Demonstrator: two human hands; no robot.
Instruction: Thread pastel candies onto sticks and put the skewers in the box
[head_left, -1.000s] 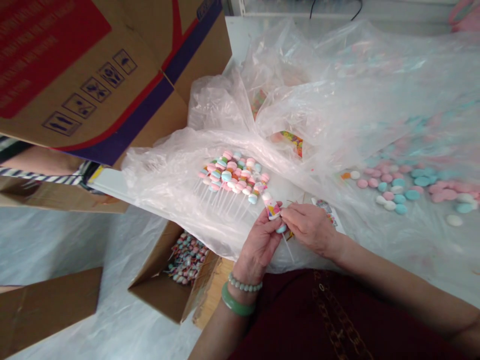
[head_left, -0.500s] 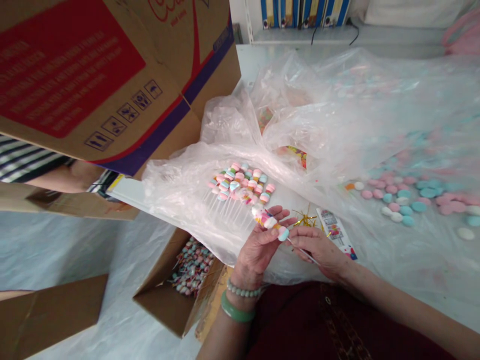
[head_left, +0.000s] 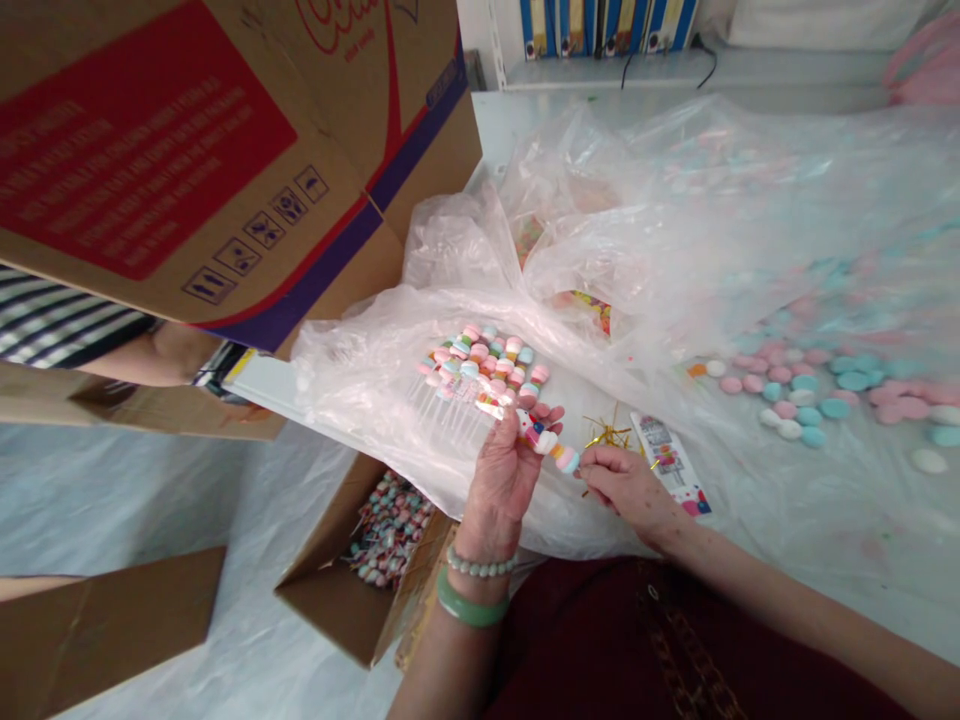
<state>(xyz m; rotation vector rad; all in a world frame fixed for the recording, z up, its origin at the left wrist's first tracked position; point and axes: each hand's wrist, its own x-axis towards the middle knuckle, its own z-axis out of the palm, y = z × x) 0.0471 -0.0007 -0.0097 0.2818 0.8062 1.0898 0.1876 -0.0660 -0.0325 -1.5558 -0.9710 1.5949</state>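
A marshmallow skewer [head_left: 552, 446] in a clear printed wrapper lies slantwise between my two hands. My left hand [head_left: 504, 470] is closed on its wrapped upper end, the thumb over the print and the fingers behind. At the lower end, beside the blue marshmallow, my right hand [head_left: 621, 488] pinches the stick, mostly hidden by the fingers. Just beyond my left hand, a pile of marshmallow skewers [head_left: 487, 355] rests on the plastic sheet [head_left: 360, 375], sticks pointing toward me. Gold twist ties [head_left: 609, 434] and a printed wrapper [head_left: 664, 455] lie by my right hand.
Loose pink, blue and white marshmallows [head_left: 806, 395] spread at the right, partly under clear plastic. A large carton [head_left: 322, 110] stands at the left; a person's forearm [head_left: 154, 355] shows below it. An open box [head_left: 330, 600] of finished-looking skewers sits below the table edge.
My left hand has moved up along the skewer to its wrapped end, its thumb now over the print. My right hand has slid along the stick to just beside the blue marshmallow.
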